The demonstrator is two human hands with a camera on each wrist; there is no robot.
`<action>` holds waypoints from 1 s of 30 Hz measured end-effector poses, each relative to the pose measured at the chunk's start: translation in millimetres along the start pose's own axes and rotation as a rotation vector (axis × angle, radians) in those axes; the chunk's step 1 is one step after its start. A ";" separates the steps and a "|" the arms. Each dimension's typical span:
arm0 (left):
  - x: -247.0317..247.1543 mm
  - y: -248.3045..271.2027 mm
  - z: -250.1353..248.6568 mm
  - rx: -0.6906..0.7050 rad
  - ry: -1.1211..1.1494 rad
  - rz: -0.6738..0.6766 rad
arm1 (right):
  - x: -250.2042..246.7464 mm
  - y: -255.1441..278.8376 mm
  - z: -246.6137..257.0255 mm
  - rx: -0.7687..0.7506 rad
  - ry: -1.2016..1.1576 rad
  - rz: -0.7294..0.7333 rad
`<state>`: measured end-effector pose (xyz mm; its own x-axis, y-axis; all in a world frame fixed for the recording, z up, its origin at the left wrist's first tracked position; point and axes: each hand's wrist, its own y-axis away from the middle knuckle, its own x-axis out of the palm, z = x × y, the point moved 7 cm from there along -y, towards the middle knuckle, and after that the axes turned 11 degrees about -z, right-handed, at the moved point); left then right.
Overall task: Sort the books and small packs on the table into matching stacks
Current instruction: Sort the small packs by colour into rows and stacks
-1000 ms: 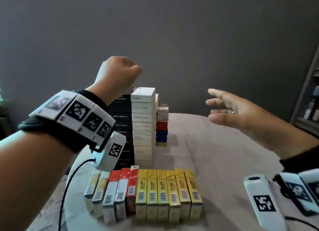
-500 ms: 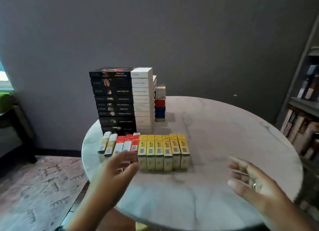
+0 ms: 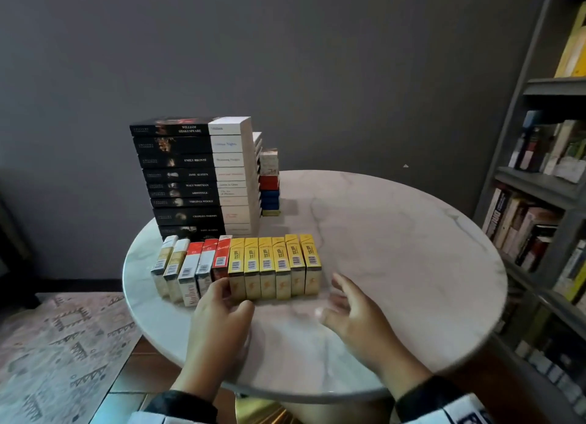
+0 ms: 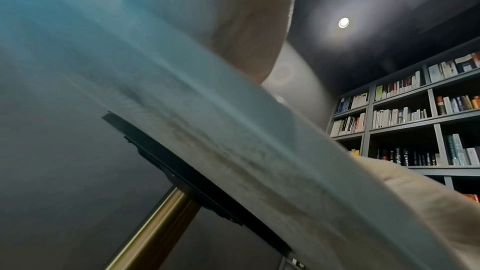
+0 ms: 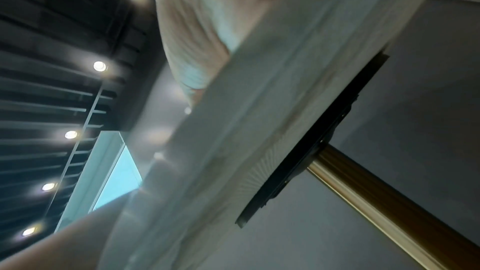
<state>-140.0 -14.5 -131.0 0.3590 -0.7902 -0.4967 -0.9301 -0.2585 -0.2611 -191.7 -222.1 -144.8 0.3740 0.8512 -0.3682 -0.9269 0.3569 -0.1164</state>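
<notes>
We looked down on a round white marble table [image 3: 396, 265]. At its far left stood a tall stack of black-spined paperback books [image 3: 180, 176], touching a stack of white-spined books [image 3: 233, 176], with a short pile of red and blue small packs [image 3: 269, 185] just beside that. Nearer us ran a row of upright packs: two gold-and-white packs [image 3: 169, 262], three red-and-white packs [image 3: 204, 262], then six yellow packs [image 3: 274, 265]. Our left hand [image 3: 222, 315] reached to the row's near side, fingers loosely extended at the red-and-white packs, gripping nothing we could see. Our right hand [image 3: 352, 309], blurred, hovered open just right of the yellow packs, holding nothing. A grey bookshelf [image 3: 545, 185] stood to the right.
</notes>
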 end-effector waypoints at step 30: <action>4.2 62.4 -50.1 0.261 0.271 0.172 | -75.7 46.2 6.4 -0.152 -0.294 -0.360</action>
<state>-200.5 -61.8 -107.9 0.1337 -0.9365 -0.3243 -0.9113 0.0125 -0.4116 -262.6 -267.6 -116.5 0.6447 0.7644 -0.0062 -0.7230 0.6071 -0.3297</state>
